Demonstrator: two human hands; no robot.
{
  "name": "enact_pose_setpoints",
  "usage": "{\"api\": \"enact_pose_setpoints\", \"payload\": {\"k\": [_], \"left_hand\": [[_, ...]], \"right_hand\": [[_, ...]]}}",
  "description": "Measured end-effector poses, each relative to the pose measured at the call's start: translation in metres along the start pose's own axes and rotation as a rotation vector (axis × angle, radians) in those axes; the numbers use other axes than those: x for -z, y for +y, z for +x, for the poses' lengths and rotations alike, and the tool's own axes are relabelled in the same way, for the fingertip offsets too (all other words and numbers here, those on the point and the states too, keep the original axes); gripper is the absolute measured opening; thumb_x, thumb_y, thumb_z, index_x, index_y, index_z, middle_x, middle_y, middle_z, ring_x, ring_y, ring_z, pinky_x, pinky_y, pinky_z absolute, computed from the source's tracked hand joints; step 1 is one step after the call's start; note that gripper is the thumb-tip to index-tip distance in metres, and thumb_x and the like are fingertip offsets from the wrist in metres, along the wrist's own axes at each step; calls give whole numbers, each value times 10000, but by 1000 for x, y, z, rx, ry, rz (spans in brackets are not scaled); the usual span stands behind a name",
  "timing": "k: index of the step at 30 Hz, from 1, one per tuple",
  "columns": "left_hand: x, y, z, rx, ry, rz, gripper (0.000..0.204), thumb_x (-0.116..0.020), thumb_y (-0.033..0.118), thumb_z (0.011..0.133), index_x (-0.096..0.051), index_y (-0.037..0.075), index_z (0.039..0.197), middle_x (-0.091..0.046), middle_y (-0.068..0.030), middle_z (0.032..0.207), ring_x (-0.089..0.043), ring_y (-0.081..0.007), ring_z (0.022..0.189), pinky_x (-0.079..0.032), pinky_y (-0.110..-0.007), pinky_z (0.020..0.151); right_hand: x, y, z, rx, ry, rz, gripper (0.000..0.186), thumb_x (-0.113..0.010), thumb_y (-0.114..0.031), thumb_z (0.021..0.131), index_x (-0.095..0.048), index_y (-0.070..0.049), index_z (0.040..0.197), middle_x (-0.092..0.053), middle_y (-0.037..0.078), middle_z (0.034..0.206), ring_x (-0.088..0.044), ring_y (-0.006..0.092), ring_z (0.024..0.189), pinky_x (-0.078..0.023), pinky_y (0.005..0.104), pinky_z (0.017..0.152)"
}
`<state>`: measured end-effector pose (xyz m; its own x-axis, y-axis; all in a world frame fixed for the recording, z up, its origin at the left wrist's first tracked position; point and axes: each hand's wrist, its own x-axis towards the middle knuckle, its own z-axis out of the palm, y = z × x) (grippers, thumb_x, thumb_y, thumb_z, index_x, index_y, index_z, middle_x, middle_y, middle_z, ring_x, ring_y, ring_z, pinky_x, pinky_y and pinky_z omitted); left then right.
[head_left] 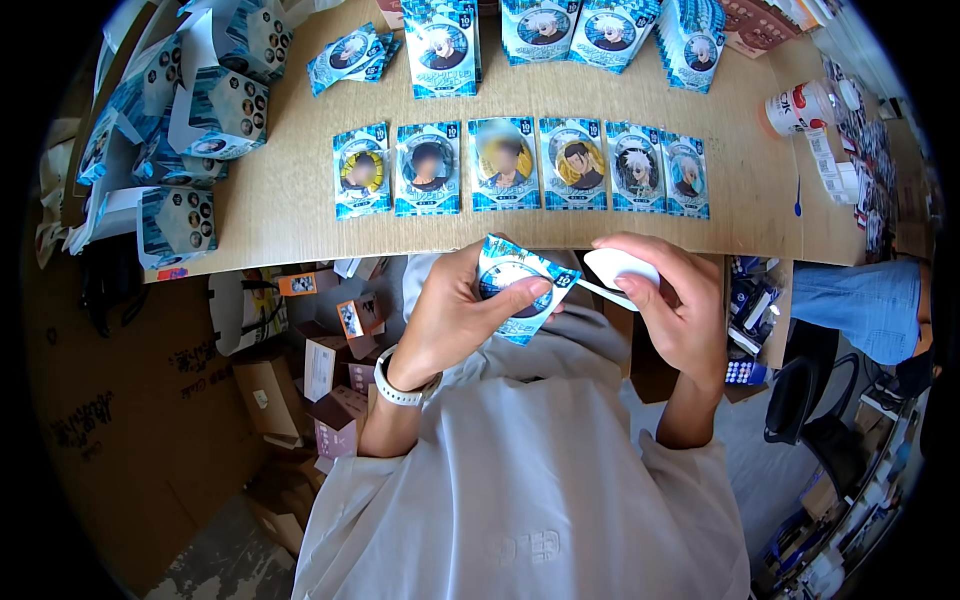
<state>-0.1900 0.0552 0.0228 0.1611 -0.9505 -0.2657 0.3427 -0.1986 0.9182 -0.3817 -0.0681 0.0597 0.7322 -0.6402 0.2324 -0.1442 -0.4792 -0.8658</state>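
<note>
My left hand (440,312) is closed on a blue packet (508,268) with a round picture on its front. It holds the packet tilted in front of the table's near edge, with the thumb across its face. My right hand (688,312) is wrapped round a white, rounded hand tool (618,266). From the tool a thin white arm points at the packet's right corner; whether it cuts in there I cannot tell. Beyond my hands lies a row of several flat blue-and-white packets (505,165), each with a different round character picture.
More such packets (440,50) lie stacked at the back of the wooden table (290,190). Open blue printed boxes (178,222) crowd the left side. A white and red cup (797,108) stands at the right, near a thin blue stick (798,200). Cardboard boxes (270,400) fill the floor lower left; a person in jeans (860,310) is at right.
</note>
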Motion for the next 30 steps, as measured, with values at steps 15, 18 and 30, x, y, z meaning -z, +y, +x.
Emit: {"api": "enact_pose_setpoints", "payload": {"k": [15, 18, 30], "left_hand": [[-9, 3, -6, 20, 27, 54, 183, -694, 74, 925, -614, -42, 1042, -716, -73, 890, -680, -99, 783, -557, -239, 675], [-11, 2, -8, 7, 45, 63, 179, -693, 72, 926, -623, -42, 1045, -718, -66, 890, -669, -85, 776, -549, -234, 670], [-5, 7, -22, 2, -177, -99, 251, -597, 104, 992, -632, -39, 1195, -717, -98, 996, -695, -139, 906, -551, -249, 767]], "right_hand": [[1, 0, -9, -37, 31, 37, 264, -619, 49, 866, -686, -4, 1115, -728, 119, 977, -665, 157, 751, -497, 253, 627], [-1, 1, -10, -15, 39, 40, 266, -617, 46, 868, -684, -4, 1121, -727, 117, 970, -664, 161, 749, -505, 261, 637], [-1, -10, -16, 25, -28, 10, 275, -609, 67, 854, -678, 12, 1114, -729, 138, 976, -707, 210, 805, -541, 281, 695]]}}
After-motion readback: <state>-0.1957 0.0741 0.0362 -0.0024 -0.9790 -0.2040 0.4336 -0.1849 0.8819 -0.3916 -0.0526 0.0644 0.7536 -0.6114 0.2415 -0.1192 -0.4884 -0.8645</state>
